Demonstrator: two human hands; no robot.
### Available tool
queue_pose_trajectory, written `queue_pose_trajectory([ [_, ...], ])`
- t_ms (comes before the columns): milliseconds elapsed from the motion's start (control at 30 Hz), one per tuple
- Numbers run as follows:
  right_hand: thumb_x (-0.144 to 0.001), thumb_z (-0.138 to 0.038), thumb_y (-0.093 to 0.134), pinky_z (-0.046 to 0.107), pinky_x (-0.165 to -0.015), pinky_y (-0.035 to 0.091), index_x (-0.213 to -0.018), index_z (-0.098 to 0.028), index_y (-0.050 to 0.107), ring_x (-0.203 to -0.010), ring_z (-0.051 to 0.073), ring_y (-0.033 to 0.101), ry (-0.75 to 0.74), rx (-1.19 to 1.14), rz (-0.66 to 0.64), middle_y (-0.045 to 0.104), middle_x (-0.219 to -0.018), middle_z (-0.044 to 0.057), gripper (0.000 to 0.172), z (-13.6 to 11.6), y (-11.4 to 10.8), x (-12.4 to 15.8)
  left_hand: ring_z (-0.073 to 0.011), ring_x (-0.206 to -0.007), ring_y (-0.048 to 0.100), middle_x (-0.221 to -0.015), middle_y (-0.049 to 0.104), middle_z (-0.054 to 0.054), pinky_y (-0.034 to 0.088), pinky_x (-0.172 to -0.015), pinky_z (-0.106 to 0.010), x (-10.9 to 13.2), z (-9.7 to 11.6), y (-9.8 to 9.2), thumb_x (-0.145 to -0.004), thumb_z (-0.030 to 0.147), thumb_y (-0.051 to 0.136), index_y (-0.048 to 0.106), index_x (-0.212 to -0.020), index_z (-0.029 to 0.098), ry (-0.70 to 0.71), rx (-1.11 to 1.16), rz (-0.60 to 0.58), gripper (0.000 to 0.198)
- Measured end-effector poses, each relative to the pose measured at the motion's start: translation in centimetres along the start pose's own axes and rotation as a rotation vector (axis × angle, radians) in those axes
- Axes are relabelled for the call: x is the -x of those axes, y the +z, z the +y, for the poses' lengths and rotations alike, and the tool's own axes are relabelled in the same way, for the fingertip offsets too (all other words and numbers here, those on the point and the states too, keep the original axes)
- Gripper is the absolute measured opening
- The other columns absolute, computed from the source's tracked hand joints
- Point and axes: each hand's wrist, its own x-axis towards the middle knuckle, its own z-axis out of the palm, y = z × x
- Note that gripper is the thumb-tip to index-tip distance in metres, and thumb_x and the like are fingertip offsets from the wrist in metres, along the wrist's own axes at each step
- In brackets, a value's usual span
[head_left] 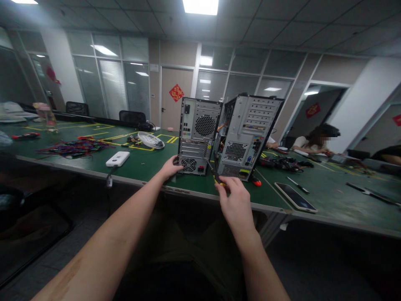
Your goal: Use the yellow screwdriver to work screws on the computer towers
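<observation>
Two computer towers stand upright side by side, backs toward me: the left computer case (196, 146) and a wider right case (241, 140), turned at an angle. My left hand (171, 168) grips the left case's lower left edge, thumb on the back panel near the fan grille; its other fingers are partly hidden. Held in my right hand (234, 195) is a screwdriver (216, 175) with a black and yellow handle. Its thin shaft points up toward the left case's lower right edge. Whether the tip touches a screw, I cannot tell.
Left lie a white power bank (118, 159), bundled wires (75, 146) and a white oval basket-like item (151, 140). Right are a red-tipped tool (256, 182), a phone (295, 196), a pen-like tool (297, 184) and black cables (286, 163). A person (313, 140) sits across.
</observation>
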Motion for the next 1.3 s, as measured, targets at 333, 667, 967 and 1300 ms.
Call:
queue_pose_trajectory([
  [333,-0.091,-0.02,0.055,0.043,-0.091,0.055,-0.111,-0.017,0.07,-0.095,0.026,0.068,-0.008,0.015,-0.014,0.07,-0.11,0.013,0.025,0.03,0.06,-0.01,-0.0282,-0.123,0.066,-0.135,0.067,-0.017,0.047,-0.111,-0.046,0.02,-0.01,0.06,-0.069,0.011,0.08,0.058,-0.132,0.014,0.001,0.018,-0.001,0.067],
  [667,-0.091,-0.017,0.053,0.04,-0.089,0.054,-0.107,-0.018,0.068,-0.095,0.026,0.067,-0.005,0.018,-0.026,0.068,-0.108,0.011,0.023,-0.26,-0.21,0.05,-0.0271,-0.125,0.065,-0.137,0.066,-0.015,0.048,-0.111,-0.041,0.15,0.19,0.09,-0.072,0.01,0.079,0.059,-0.132,0.015,0.001,-0.008,0.01,0.064],
  [967,-0.092,-0.024,0.057,0.041,-0.085,0.054,-0.107,-0.018,0.068,-0.09,0.026,0.068,0.004,0.039,-0.024,0.069,-0.101,0.01,0.019,-0.24,-0.06,-0.03,-0.0281,-0.125,0.065,-0.139,0.064,-0.017,0.048,-0.111,-0.043,0.38,0.51,0.04,-0.071,0.009,0.079,0.057,-0.134,0.014,-0.011,0.002,0.01,0.067],
  [1300,-0.09,-0.014,0.052,0.04,-0.088,0.054,-0.107,-0.017,0.07,-0.098,0.026,0.067,-0.056,0.042,0.003,0.068,-0.11,0.012,0.024,0.03,-0.07,0.02,-0.029,-0.123,0.065,-0.135,0.067,-0.018,0.047,-0.111,-0.046,0.1,0.04,0.11,-0.069,0.009,0.079,0.057,-0.135,0.013,-0.006,0.039,0.008,0.07],
])
